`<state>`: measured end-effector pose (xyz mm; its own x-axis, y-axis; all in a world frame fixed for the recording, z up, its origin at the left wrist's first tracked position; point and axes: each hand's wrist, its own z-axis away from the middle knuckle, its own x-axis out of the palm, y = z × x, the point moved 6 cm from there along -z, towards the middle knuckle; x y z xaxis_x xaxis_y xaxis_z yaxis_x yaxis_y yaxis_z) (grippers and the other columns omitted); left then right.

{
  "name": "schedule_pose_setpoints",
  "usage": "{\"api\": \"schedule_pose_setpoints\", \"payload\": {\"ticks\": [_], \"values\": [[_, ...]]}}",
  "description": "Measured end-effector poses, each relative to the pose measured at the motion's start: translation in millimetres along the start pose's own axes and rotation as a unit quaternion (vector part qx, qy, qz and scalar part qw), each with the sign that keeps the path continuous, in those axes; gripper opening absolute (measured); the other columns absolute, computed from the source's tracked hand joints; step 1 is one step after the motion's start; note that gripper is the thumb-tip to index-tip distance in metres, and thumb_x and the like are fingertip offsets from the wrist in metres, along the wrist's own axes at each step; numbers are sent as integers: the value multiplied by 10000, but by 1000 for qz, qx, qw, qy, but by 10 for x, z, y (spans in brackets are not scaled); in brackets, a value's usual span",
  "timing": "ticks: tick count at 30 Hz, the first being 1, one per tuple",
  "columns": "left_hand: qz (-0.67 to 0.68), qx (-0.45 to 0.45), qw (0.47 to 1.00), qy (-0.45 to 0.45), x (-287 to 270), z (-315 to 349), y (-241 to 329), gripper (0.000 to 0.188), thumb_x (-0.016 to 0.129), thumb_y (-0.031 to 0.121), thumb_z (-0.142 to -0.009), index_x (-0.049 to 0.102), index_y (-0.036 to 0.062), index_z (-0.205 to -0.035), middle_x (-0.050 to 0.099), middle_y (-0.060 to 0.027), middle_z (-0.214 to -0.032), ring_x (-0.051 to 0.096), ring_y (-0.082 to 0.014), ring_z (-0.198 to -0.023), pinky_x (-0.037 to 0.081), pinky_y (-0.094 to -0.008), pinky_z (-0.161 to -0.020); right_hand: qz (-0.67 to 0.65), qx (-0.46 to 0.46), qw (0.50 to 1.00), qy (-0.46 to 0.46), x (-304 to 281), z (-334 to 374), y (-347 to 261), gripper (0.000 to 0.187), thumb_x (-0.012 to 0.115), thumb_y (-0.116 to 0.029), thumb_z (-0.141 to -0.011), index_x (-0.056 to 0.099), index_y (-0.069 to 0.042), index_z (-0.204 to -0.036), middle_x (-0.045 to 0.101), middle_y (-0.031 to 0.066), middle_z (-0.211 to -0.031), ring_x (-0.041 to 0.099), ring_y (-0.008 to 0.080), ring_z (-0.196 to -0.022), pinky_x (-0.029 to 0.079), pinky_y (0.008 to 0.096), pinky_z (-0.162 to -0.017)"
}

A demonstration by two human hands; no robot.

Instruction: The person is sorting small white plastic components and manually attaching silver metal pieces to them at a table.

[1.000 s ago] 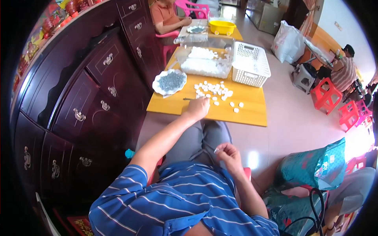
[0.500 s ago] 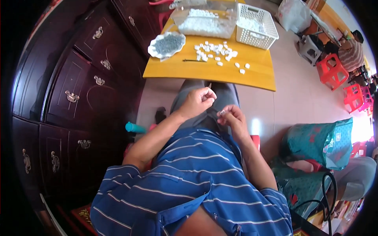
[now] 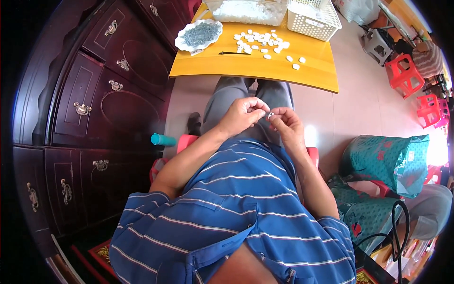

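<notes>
Above my lap, my left hand (image 3: 242, 115) and my right hand (image 3: 288, 125) meet at the fingertips. My right thumb and forefinger pinch a small white plastic piece (image 3: 270, 115) with a darker spot on it. The left thumb and forefinger are pressed together right beside that piece; anything between them is too small to make out. Beyond my knees, several small white pieces (image 3: 265, 38) lie scattered on the yellow table (image 3: 203, 68). A scalloped white dish (image 3: 181, 43) there carries a heap of small grey metal parts (image 3: 201, 34).
A clear bin (image 3: 279, 16) and a white perforated basket (image 3: 321, 32), both with white pieces, stand at the table's far side. A thin black tool (image 3: 231, 53) lies near the loose pieces. Dark drawers (image 3: 94, 109) line the left; teal bags (image 3: 378, 163) stand at right.
My two hands have come together, the right one moving up and inward with the white piece. The view has tilted, so the table sits higher in the picture.
</notes>
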<state>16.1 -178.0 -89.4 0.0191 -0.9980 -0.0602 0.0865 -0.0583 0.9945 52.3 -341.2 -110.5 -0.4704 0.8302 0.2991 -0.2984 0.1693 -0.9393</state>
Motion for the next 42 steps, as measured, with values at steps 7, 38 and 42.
{"api": "schedule_pose_setpoints", "payload": {"ticks": [7,38,42], "values": [[60,20,998,6,41,-8,-6,131,682,20,-953,689,15,-1084,668,28,-850,571,-10,-684,464,-180,-581,25,-10,1000,3,-32,-44,31,138,668,-73,-978,674,-20,-1105,738,43,-948,663,87,-794,517,219,-736],[-61,100,992,38,29,-43,76,248,688,21,-935,638,12,-1178,685,-5,-938,624,-34,-811,525,-207,-747,44,-9,999,15,-47,-86,62,99,700,-70,-967,680,-25,-1052,732,35,-895,675,89,-782,531,221,-734],[-25,101,994,21,-19,-109,77,237,698,52,-945,660,10,-1176,693,-14,-939,645,-57,-833,535,-220,-744,-12,-6,999,33,-52,-92,9,115,687,-80,-980,666,-35,-1084,744,50,-928,678,96,-798,526,231,-741]]}}
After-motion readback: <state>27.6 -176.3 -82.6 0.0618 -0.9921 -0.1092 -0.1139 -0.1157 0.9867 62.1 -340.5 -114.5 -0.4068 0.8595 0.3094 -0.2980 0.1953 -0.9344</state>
